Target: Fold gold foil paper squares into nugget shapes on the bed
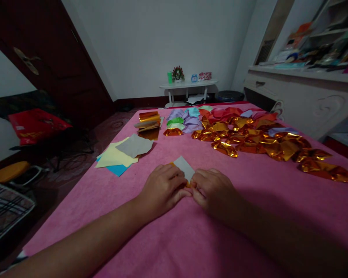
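Both hands, left (164, 185) and right (216, 192), pinch the near edge of a small paper (183, 166) with gold at its edges, at the desk's (116, 208) centre, seemingly to keep a fold tight. Loose sheets (117, 154) lie at ten o'clock, probably for easy reach; shiny folded pieces (274, 144) at two.

I can't read any text, label, brand or number from where I sit. On the red bag (39, 120) I do make out yellow marks along the lower part and a small pale mark near its left edge, but both are too blurred in my feed for me to tell a single character. The blue item (194, 78) on the white table (188, 84) is too small for me to tell whether its face carries any figures.
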